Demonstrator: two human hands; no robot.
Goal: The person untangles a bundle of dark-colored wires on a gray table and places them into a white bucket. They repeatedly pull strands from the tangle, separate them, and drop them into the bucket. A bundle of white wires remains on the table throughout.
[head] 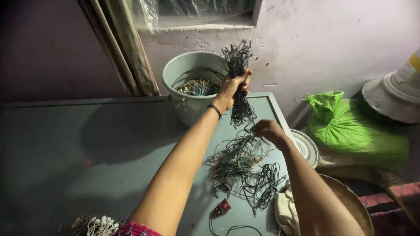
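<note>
Much of the scene sits in shadow: the near left corner of the grey-green table (65, 148) is dim, and the white knobbed bundle (101, 226) lying there is cut off by the bottom edge of the view, so its kind cannot be told. The right hand (267, 130) is turned away from the camera, its fingertips hidden behind its own back and the strands, so whether they pinch anything cannot be told; it hovers over the table's right edge, touching the top of the loose tangle of wires (240, 168) that spreads toward the near right corner. The left hand (232, 87) is raised above the far right corner, fingers wrapped tight around the middle of a dark bundle of thin wires (238, 81); frayed ends fan out above the fist and a tail hangs below it, trailing down to the tangle near the right hand. Behind the fist, at the far edge, stands a pale bucket (183, 70) with coloured wire scraps inside. A small red piece (222, 206) lies by the near edge, and a green sack (354, 131) rests off the table to the right.
</note>
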